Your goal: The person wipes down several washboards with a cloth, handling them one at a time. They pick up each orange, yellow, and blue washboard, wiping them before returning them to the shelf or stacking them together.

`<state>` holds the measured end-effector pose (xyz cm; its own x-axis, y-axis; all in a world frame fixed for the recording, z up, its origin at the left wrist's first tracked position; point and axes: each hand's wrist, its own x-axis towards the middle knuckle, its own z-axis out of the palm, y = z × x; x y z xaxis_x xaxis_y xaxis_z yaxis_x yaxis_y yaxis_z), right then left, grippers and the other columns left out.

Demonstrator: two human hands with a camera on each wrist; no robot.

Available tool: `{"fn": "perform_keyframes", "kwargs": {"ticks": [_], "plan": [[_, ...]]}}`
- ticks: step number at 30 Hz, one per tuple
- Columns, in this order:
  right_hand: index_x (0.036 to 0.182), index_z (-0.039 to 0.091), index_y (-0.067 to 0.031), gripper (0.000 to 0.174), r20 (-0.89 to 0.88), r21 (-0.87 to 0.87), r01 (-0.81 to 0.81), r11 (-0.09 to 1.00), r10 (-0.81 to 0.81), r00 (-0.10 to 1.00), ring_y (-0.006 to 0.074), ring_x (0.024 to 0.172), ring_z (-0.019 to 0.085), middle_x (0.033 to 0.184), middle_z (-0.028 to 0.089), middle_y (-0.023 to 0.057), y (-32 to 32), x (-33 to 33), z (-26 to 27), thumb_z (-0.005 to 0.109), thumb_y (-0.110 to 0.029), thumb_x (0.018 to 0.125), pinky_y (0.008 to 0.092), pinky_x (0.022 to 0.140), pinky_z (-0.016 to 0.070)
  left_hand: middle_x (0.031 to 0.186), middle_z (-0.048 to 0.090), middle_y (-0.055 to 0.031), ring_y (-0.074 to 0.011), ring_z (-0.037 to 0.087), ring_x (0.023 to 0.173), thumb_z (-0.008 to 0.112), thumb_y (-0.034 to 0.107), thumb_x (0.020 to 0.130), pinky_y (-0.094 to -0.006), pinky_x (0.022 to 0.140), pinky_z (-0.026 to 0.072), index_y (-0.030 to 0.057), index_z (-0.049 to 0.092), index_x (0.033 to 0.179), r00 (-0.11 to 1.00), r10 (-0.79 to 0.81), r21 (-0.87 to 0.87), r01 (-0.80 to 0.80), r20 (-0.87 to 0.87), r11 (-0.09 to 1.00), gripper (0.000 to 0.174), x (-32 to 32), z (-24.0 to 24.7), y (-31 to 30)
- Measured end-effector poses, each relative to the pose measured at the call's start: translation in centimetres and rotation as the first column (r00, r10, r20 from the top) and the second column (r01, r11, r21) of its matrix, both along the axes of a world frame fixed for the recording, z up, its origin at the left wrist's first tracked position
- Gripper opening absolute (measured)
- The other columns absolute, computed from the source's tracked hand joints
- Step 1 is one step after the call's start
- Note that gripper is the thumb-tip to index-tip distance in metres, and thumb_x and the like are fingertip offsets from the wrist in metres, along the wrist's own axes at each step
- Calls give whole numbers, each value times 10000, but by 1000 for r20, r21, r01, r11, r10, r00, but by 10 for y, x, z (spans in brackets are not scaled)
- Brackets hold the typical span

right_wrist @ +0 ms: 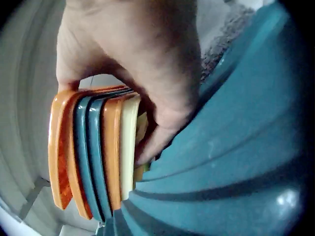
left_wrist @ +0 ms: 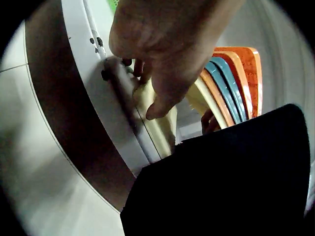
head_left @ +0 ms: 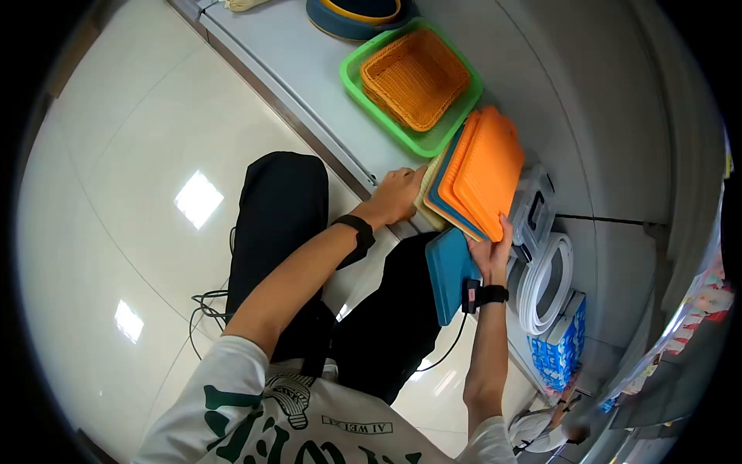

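Nearest: a white printed shirt point(head_left: 309, 425), dark trousers point(head_left: 282, 232). A blue tray point(head_left: 452, 278) is seen by the right thigh, just below the right hand; it fills much of the right wrist view. A black band point(head_left: 358, 238) is worn on the left wrist; on the right, a black strap point(head_left: 492, 295) with a small box and cable.

A tray stack point(head_left: 491, 178) is gripped at its near end by the right hand point(head_left: 495, 251) – thumb on the cream side, fingers round the orange side. Orange, blue and cream trays are packed face to face in it, held tilted over the shelf edge. A separate cream tray point(left_wrist: 160, 130) is pinched by the left hand point(head_left: 398, 197), thumb on one side and fingers curled on the other, at the shelf edge; a gap to the stack is seen in the left wrist view.

Farther along the grey shelf point(head_left: 286, 58), a green basket point(head_left: 352, 85) is placed beside the stack, with brown woven baskets point(head_left: 417, 77) nested inside. Beyond it, a blue-and-yellow item point(head_left: 332, 23), cut off by the frame. On the other side: a clear box point(head_left: 533, 205), white rings point(head_left: 564, 267), a blue patterned pack point(head_left: 570, 340). Farthest – a person in white point(head_left: 537, 429), partly visible and blurred.
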<state>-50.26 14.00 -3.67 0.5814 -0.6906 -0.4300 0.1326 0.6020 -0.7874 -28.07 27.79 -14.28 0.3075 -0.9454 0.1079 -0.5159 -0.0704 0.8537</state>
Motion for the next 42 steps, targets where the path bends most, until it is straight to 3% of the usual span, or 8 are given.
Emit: {"fn": "perform_keyframes", "kwargs": {"ticks": [9,14,21,23,29,37,39,42], "plan": [[1375,546,-96,542,-209,-142,-70,987,39,977,208,1236,580,1323,634,69,-15,3,7,694,-391,945,381,1056,459,1369,583,-257,-403,476,1367,854,428,778,-494,1173,345,-50,451,1470,994,-13,-32,16,107,999,933,-14,7,-6],[1200,581,-163,421,-510,-267,-232,935,67,858,111,852,468,1035,587,-48,-32,2,5,655,-495,951,282,730,321,1336,602,-211,-379,490,1344,857,438,770,-517,1187,316,-59,425,1479,957,33,-10,-32,290,999,967,-24,0,-16],[1213,565,-187,531,-625,-193,-350,917,160,764,119,903,452,1069,554,-26,-51,-6,-14,628,-621,915,296,741,311,1419,524,-181,-360,464,1354,946,272,658,-503,1201,296,-60,374,1494,981,47,-128,-24,186,991,1066,-19,5,-2],[1344,546,-169,674,-726,-111,-395,912,197,659,138,982,456,1229,562,8,-50,-5,-15,626,-670,900,294,791,328,1418,527,-179,-363,460,1357,946,250,657,-497,1201,296,-47,378,1496,985,59,-154,-34,161,987,1056,-21,1,-2],[1588,370,-107,937,-713,-192,-431,882,176,678,150,1102,478,1469,507,46,-39,2,-4,505,-767,937,326,955,379,1422,536,-172,-377,442,1365,917,195,699,-475,1176,312,28,393,1514,994,99,-148,-92,44,985,983,-23,-5,-10],[1347,617,-32,747,-869,-252,-484,838,24,494,216,876,606,1079,725,98,-73,-72,-52,390,-672,1034,334,871,479,1397,563,-182,-367,460,1345,867,210,780,-472,1149,316,40,393,1522,992,101,-143,-89,78,986,897,-21,-8,-15],[1420,546,34,755,-958,-279,-680,678,-144,249,326,1123,653,1296,670,234,-71,-91,-64,387,-609,1056,400,1006,471,1383,572,-182,-360,468,1339,853,223,798,-471,1139,322,32,399,1518,988,100,-153,-82,116,985,872,-21,-7,-15],[1515,440,17,720,-856,-502,-592,631,-265,443,380,1279,577,1362,616,264,-14,-84,-48,459,-543,1062,439,1098,417,1361,591,-149,-331,489,1312,873,230,758,-454,1134,327,24,426,1481,978,142,-172,-115,155,978,875,-23,-11,-19]]}}
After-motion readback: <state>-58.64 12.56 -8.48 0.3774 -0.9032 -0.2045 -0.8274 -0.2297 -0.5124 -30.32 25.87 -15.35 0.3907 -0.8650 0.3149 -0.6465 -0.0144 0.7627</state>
